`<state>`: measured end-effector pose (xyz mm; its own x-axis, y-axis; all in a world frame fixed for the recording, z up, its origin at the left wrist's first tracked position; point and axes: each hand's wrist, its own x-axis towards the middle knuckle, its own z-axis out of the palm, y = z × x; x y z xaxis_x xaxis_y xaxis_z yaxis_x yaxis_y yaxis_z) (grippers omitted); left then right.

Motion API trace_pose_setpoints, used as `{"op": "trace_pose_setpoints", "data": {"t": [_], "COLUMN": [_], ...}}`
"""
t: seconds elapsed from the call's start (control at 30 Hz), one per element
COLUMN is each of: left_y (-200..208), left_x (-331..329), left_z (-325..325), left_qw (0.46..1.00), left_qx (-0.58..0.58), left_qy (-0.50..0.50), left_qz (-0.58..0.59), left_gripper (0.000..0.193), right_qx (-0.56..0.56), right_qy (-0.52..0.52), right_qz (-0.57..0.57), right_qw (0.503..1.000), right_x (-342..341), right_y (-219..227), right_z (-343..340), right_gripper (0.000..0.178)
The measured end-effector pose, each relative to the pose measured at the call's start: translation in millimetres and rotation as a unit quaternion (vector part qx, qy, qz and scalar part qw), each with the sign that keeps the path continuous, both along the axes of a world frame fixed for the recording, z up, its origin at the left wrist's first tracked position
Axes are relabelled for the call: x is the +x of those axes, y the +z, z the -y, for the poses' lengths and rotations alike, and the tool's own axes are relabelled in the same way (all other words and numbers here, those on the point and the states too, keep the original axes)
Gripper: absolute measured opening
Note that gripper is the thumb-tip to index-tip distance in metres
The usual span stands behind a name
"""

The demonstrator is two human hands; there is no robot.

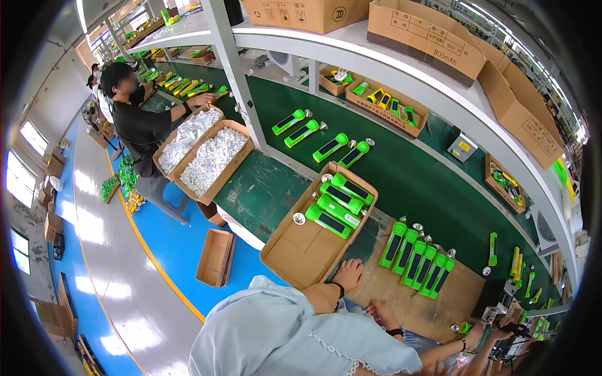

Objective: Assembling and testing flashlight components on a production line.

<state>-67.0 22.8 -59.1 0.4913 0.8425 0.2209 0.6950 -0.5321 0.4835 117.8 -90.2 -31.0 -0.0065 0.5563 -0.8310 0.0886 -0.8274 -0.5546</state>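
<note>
My left hand (349,274), with a dark band at the wrist, rests on the bench edge beside a cardboard box (291,266). Its fingers lie loosely out and it holds nothing. Lower down, my right hand (382,311) is at the edge of a brown board (433,316); its fingers are partly hidden. The box holds several green flashlights (342,199) with dark panels and a loose silver reflector cup (299,219). On the board, several more green flashlights (418,260) lie side by side, silver cups at their far ends.
Spaced green flashlights (330,146) lie on the green belt (401,169) beyond. Cartons (209,160) of small silvery parts stand left, near a co-worker (135,113) in black. At right, another person's hands (486,335) work by a machine. A shelf (351,37) with cartons overhangs.
</note>
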Motion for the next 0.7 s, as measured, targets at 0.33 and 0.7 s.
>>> {"op": "trace_pose_setpoints", "data": {"t": [0.33,0.7], "left_y": [-1.6,0.8], "left_x": [-0.1,-1.0], "left_z": [0.0,0.0], "left_qw": [0.999,1.000], "left_qx": [0.022,-0.002], "left_qy": [0.003,-0.002], "left_qz": [0.026,0.013], "left_gripper": [0.022,0.023], "right_qx": [0.033,0.018], "right_qy": [-0.005,-0.004], "right_qz": [-0.004,-0.008], "right_qw": [0.999,1.000], "right_x": [1.4,1.7], "right_y": [-6.3,-6.1], "right_z": [3.5,2.5], "right_gripper": [0.044,0.044]}}
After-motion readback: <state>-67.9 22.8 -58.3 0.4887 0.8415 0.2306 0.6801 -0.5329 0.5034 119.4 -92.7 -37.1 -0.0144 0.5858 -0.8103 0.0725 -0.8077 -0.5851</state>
